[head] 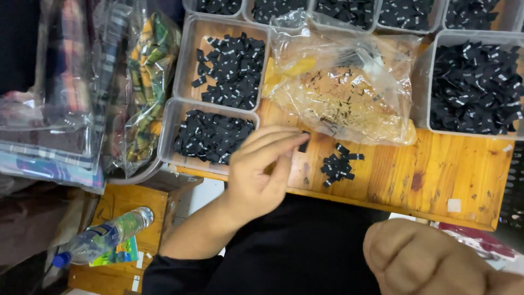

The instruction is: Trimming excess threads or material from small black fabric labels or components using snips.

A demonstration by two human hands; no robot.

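Nearest, at lower right, the right hand [423, 259] is balled into a fist, holding nothing I can see. Mid-frame, the left hand [262, 169] pinches one black label [303, 143], fingers together. A small label pile [338, 166] waits just right on the wooden board [436, 175]; farther trays [180, 117] look well filled.

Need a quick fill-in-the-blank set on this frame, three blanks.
1. The left hand pinches a small ____ tag above the wooden board.
2. The right hand is closed into a ____.
3. A plastic bottle lies to the ____ of the left forearm.
Missing: black; fist; left
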